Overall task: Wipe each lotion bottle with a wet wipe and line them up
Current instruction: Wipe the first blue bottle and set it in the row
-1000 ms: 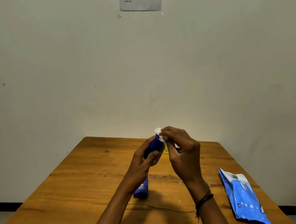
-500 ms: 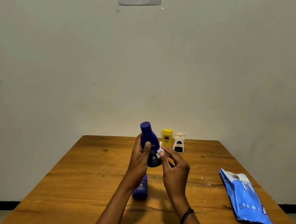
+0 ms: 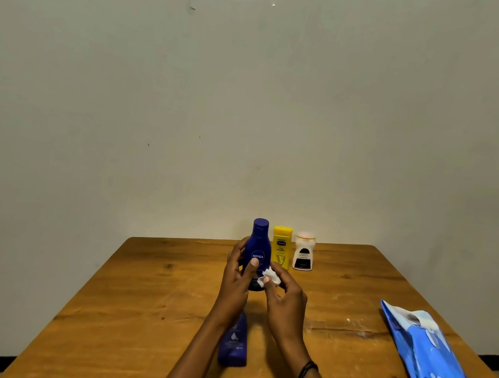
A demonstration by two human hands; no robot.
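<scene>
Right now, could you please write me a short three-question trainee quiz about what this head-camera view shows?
1. True or false: the left hand holds the blue Nivea bottle upright.
2. What is pinched in the right hand? A) wet wipe B) bottle cap C) pen
3. How many bottles stand by the wall behind the hands?

Key:
1. True.
2. A, the wet wipe.
3. Two: the yellow bottle and the white bottle.
</scene>
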